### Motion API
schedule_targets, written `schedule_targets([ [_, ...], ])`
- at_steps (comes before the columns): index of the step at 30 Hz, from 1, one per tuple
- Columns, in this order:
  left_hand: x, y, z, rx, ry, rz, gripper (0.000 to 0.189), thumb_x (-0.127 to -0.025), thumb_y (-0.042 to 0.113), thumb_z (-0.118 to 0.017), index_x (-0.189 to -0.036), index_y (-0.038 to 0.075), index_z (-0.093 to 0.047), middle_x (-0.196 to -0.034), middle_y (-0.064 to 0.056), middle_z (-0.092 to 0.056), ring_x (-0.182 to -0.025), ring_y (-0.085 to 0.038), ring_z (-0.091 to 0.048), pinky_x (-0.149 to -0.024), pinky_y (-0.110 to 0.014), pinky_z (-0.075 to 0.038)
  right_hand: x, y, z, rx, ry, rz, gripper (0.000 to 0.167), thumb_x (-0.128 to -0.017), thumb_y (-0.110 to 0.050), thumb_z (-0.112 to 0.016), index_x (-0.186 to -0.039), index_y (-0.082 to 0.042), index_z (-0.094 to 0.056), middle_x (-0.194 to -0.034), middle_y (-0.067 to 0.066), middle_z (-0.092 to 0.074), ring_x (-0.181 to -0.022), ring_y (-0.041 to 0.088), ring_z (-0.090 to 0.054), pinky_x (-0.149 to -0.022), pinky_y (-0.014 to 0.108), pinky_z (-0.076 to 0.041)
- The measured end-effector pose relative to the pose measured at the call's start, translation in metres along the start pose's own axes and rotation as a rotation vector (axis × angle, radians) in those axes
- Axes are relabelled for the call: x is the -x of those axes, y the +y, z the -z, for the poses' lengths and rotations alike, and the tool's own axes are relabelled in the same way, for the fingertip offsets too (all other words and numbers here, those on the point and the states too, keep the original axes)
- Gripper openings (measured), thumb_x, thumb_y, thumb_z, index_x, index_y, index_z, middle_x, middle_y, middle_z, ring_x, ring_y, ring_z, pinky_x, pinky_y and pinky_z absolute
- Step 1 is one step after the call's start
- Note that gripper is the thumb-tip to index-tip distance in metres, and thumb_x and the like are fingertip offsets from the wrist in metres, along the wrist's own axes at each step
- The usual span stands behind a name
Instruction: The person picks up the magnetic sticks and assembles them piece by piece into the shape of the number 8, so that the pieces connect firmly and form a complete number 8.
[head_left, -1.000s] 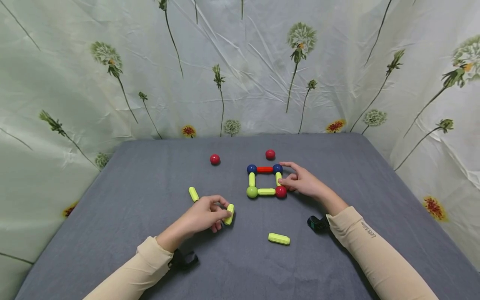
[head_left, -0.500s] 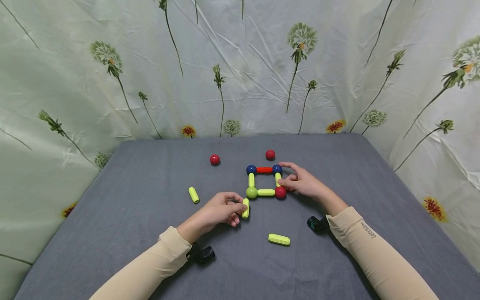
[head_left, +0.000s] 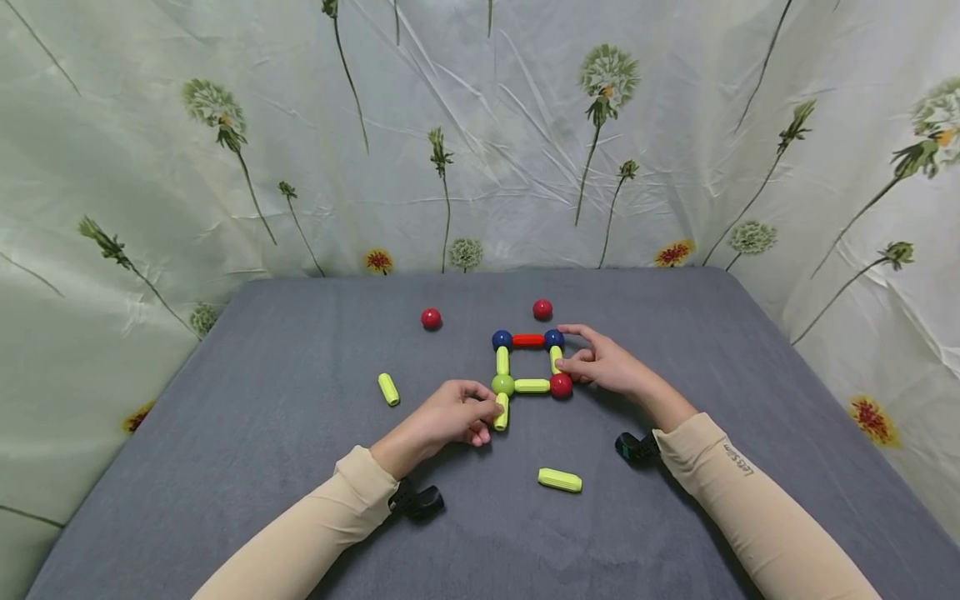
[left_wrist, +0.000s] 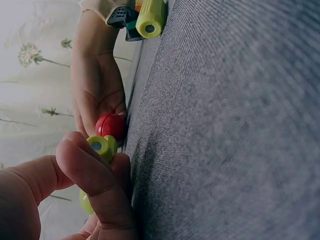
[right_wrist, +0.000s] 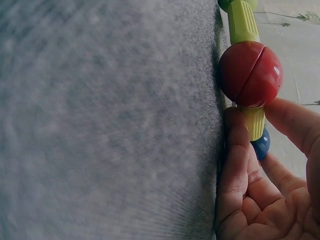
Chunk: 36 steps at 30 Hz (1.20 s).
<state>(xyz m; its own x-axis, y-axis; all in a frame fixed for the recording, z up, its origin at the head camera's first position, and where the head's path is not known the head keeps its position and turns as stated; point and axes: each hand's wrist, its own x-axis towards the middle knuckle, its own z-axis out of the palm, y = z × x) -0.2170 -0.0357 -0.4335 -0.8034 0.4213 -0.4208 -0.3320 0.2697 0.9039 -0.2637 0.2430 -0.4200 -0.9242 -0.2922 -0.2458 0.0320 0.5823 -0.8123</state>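
My left hand [head_left: 448, 418] pinches a yellow-green magnetic rod [head_left: 502, 422] between thumb and fingers. Its far end meets the green ball [head_left: 503, 384] at the near left corner of a square of rods and balls. At the square's right side, my right hand [head_left: 606, 363] holds the yellow-green side rod [right_wrist: 256, 124], its index finger reaching to the far right blue ball [head_left: 554, 338]. A red ball [right_wrist: 251, 74] forms the near right corner. Another blue ball [head_left: 502, 339] and a red rod [head_left: 528, 340] make up the far side.
Two loose red balls, one on the left [head_left: 431, 318] and one on the right [head_left: 542, 310], lie beyond the square. One loose yellow-green rod [head_left: 388, 389] is left of my left hand; another rod [head_left: 559, 480] lies nearer on the grey cloth [head_left: 247, 433].
My left hand has carried its rod rightward and away from me, up to the green ball. My right hand has stayed at the square's right side.
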Motion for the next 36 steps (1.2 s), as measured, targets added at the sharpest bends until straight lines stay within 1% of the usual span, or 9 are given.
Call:
schedule_targets([
  [4,0.000,0.000,0.000,0.013,-0.001,-0.004,0.031,-0.085,0.024,-0.069,-0.106,0.006,-0.058,-0.081,-0.003,-0.062,-0.054,-0.010,-0.057,-0.051,-0.023,-0.051,0.002,-0.002,0.000,-0.002,0.006,-0.005,0.066,-0.088,-0.040,-0.063,-0.143,-0.029,-0.028,-0.088,0.002,-0.066,-0.081,0.017,-0.056,-0.071,0.028,-0.048],
  [11,0.000,0.001,0.002,0.039,0.009,-0.022,0.033,-0.084,0.023,-0.070,-0.108,0.005,-0.056,-0.079,-0.002,-0.064,-0.052,-0.009,-0.058,-0.050,-0.022,-0.051,-0.002,-0.004,-0.001,0.003,-0.004,0.016,0.069,-0.088,-0.043,-0.062,-0.144,-0.027,-0.026,-0.091,0.005,-0.067,-0.083,0.018,-0.056,-0.073,0.028,-0.048],
  [18,0.001,-0.001,0.004,0.038,0.014,-0.018,0.034,-0.084,0.024,-0.070,-0.108,0.005,-0.056,-0.080,-0.002,-0.065,-0.051,-0.009,-0.057,-0.050,-0.022,-0.051,-0.006,-0.002,-0.004,0.004,0.001,-0.007,0.066,-0.087,-0.042,-0.063,-0.143,-0.031,-0.029,-0.092,0.004,-0.067,-0.082,0.019,-0.057,-0.071,0.029,-0.048],
  [24,0.002,0.000,0.004,0.035,0.007,-0.013,0.034,-0.084,0.025,-0.070,-0.108,0.006,-0.056,-0.080,-0.002,-0.065,-0.051,-0.009,-0.058,-0.050,-0.022,-0.051,-0.005,-0.004,-0.003,-0.006,0.003,-0.022,0.065,-0.087,-0.040,-0.064,-0.141,-0.032,-0.030,-0.090,0.004,-0.067,-0.080,0.019,-0.057,-0.070,0.029,-0.048],
  [28,0.002,0.001,0.003,0.032,0.000,-0.012,0.035,-0.083,0.025,-0.071,-0.109,0.006,-0.056,-0.081,-0.002,-0.065,-0.051,-0.009,-0.058,-0.051,-0.022,-0.052,-0.004,-0.003,0.000,-0.009,-0.006,-0.010,0.066,-0.087,-0.040,-0.064,-0.142,-0.028,-0.030,-0.090,0.005,-0.067,-0.079,0.019,-0.058,-0.070,0.029,-0.050],
  [31,0.002,0.001,0.002,0.030,-0.003,-0.010,0.036,-0.083,0.026,-0.071,-0.108,0.006,-0.056,-0.082,-0.002,-0.065,-0.051,-0.009,-0.058,-0.051,-0.022,-0.052,-0.005,-0.004,0.004,0.001,-0.003,0.009,0.063,-0.088,-0.038,-0.064,-0.141,-0.023,-0.033,-0.092,0.009,-0.067,-0.078,0.020,-0.060,-0.068,0.030,-0.052],
  [33,0.002,0.001,0.001,0.028,-0.004,-0.010,0.036,-0.082,0.027,-0.072,-0.108,0.006,-0.056,-0.081,-0.003,-0.065,-0.051,-0.009,-0.058,-0.051,-0.022,-0.052,-0.007,-0.006,0.007,0.026,0.018,0.018,0.059,-0.088,-0.037,-0.063,-0.139,-0.020,-0.037,-0.092,0.011,-0.067,-0.076,0.020,-0.060,-0.066,0.031,-0.052],
  [36,0.001,0.001,0.000,0.030,-0.011,-0.013,0.036,-0.082,0.027,-0.072,-0.108,0.006,-0.056,-0.080,-0.003,-0.064,-0.051,-0.009,-0.058,-0.051,-0.022,-0.052,-0.011,-0.009,0.014,0.095,0.075,0.023,0.053,-0.089,-0.036,-0.062,-0.135,-0.017,-0.044,-0.095,0.013,-0.063,-0.075,0.021,-0.059,-0.063,0.031,-0.052],
])
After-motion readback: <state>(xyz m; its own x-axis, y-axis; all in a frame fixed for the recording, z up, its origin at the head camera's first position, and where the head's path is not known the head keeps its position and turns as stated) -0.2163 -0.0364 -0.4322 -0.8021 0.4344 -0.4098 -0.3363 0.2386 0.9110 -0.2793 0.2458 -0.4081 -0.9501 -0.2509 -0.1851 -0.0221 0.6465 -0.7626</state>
